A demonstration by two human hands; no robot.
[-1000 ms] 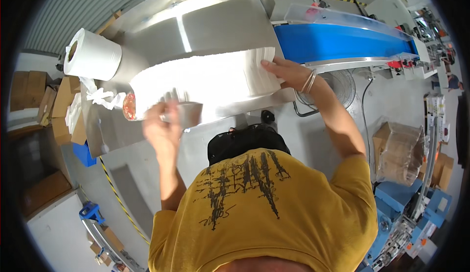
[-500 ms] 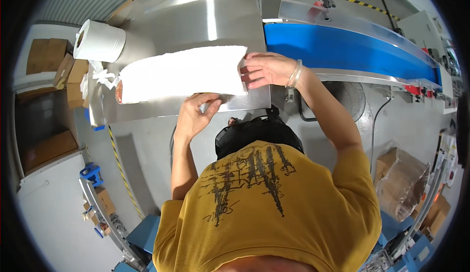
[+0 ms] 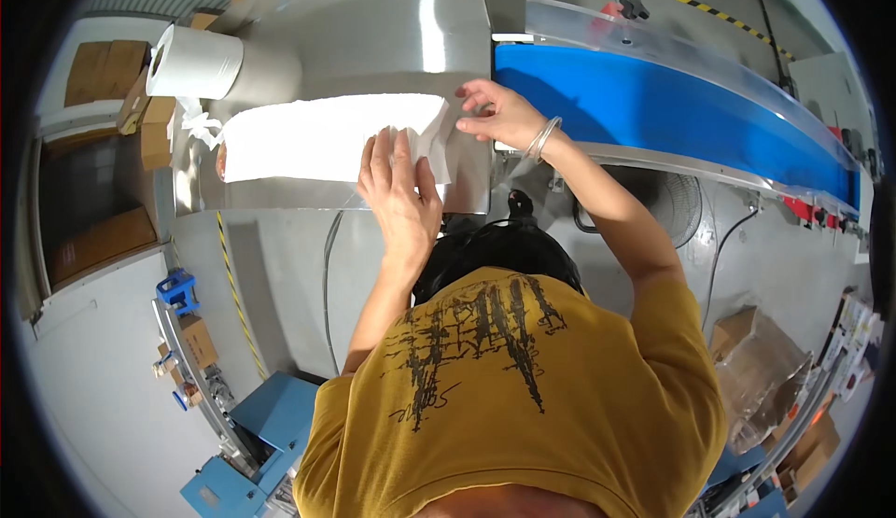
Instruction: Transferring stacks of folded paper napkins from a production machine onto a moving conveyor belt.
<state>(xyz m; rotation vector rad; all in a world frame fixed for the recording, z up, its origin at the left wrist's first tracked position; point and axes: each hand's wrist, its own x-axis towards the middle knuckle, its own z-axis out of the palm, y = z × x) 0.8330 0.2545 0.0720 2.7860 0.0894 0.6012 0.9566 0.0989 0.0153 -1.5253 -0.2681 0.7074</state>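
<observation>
The left hand (image 3: 399, 191) lies flat, fingers spread, on the white paper sheet (image 3: 327, 137); the right hand (image 3: 499, 115) pinches its right edge.

Mustard-yellow tee (image 3: 523, 397) w/ black graphic print, short sleeves; silver bangle (image 3: 544, 138), right wrist.

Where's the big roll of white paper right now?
In the head view the paper roll sits upper left, at the left end of the steel table, beyond the white sheet and beside stacked cardboard boxes.
</observation>
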